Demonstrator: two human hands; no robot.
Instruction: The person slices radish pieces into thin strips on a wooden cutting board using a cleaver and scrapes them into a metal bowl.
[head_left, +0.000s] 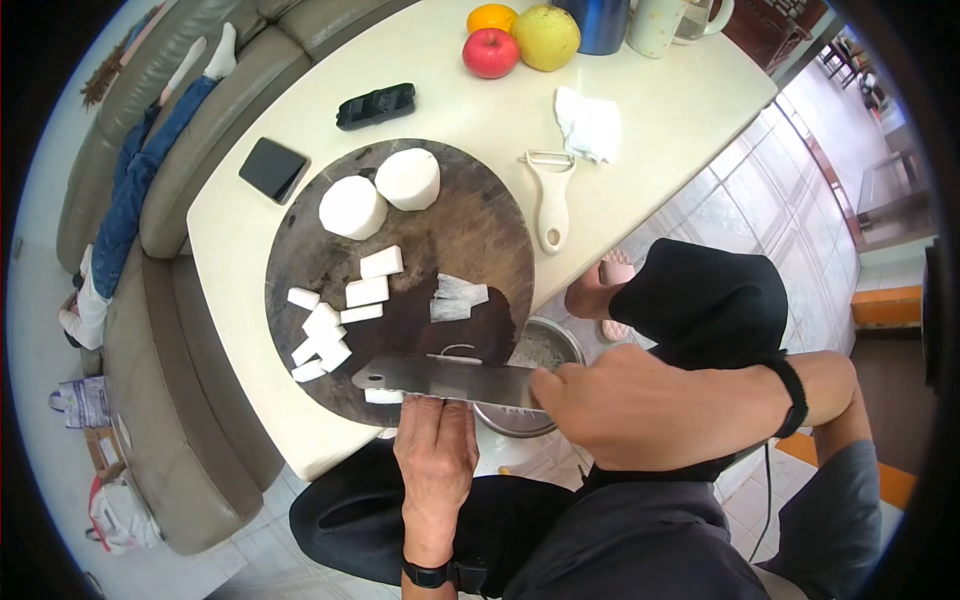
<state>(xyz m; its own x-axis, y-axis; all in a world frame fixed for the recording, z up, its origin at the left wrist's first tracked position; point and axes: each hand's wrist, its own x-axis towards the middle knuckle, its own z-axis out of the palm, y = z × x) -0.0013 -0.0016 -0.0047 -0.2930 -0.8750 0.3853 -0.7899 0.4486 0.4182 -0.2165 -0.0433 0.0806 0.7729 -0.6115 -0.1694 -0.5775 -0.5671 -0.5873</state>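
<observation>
My right hand (640,410) is closed around the handle of a cleaver (450,380), its broad blade reaching left over the near edge of a round wooden chopping board (480,220). Fingers of my left hand (437,445) are held together against the blade's near side, on a white radish piece (383,396) mostly hidden by blade and fingers. Several cut radish blocks (367,291) lie on the board's left half. Two thick radish rounds (352,208) stand toward its far side. Thin, pale slices (458,298) rest on a wet patch to the right.
A white peeler (553,200) and crumpled tissue (588,125) lie right of the board. Beyond are a phone (272,170), a black object (376,106), a red apple (490,53) and other fruit. A metal basin (545,345) sits below the table edge. Someone's legs (150,165) rest on the sofa.
</observation>
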